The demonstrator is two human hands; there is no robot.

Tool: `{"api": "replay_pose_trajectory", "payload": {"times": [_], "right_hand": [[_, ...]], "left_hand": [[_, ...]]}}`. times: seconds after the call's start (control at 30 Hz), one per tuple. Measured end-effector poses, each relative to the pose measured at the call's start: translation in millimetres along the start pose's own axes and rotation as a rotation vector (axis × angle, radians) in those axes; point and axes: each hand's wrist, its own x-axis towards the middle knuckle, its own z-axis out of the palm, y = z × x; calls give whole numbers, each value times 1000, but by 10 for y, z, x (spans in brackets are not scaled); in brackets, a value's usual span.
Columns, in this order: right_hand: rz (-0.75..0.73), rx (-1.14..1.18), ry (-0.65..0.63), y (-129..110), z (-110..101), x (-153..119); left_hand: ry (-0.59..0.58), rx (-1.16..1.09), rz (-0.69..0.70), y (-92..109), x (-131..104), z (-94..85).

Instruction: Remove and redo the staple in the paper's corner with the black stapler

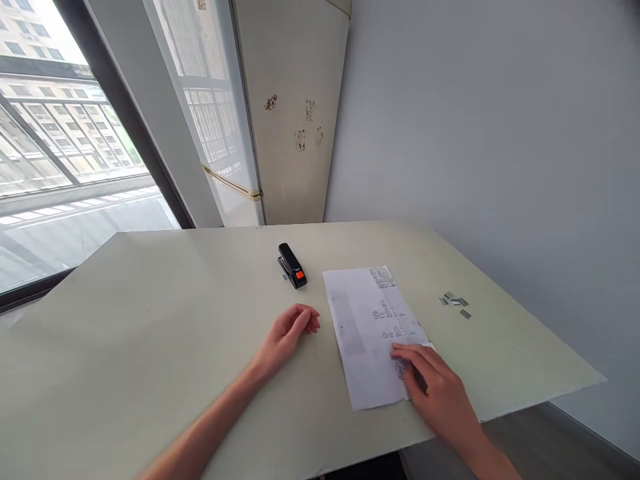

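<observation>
The printed paper (357, 347) lies under the fingertips of the right hand (440, 389), extending forward and left from it, long axis running away from the person. That hand is unclenched, grasping nothing visible. The left hand (289, 331) rests left of the paper, loosely curled — whether it holds anything cannot be told. Straight ahead of it, and nearer to it, sits the black stapler (291, 265); loose staple strips (465, 314) lie ahead of the right hand — on the tabletop (150, 347), in no container.

Stained refrigerator (290, 180), grey wall (460, 133), balcony railing (40, 141)
</observation>
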Motion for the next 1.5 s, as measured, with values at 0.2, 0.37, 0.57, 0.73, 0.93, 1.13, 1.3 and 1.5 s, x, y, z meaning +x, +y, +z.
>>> {"api": "replay_pose_trajectory", "payload": {"times": [0.2, 0.37, 0.57, 0.73, 0.93, 1.13, 1.3, 1.5], "right_hand": [[-47, 84, -31, -439, 77, -31], [-97, 175, -121, -667, 35, 20], [-34, 304, -320, -709, -137, 107], [12, 367, -394, -654, -173, 249], [84, 476, -382, -521, -46, 513], [136, 569, -281, -409, 322, 949], [169, 500, -165, -586, 759, 1479], [61, 295, -141, -806, 1134, 1931]], "left_hand": [[-73, 658, 429, -68, -104, 55], [-280, 911, 491, -104, -161, 44], [-386, 989, 465, 2, -345, 27], [-389, 965, 396, 83, -630, -38], [-332, 1024, 285, 95, -1032, -333], [-163, 1111, 268, 21, -1334, -745], [40, 1114, 279, -23, -1433, -839], [119, 1128, 207, -46, -1400, -816]]}}
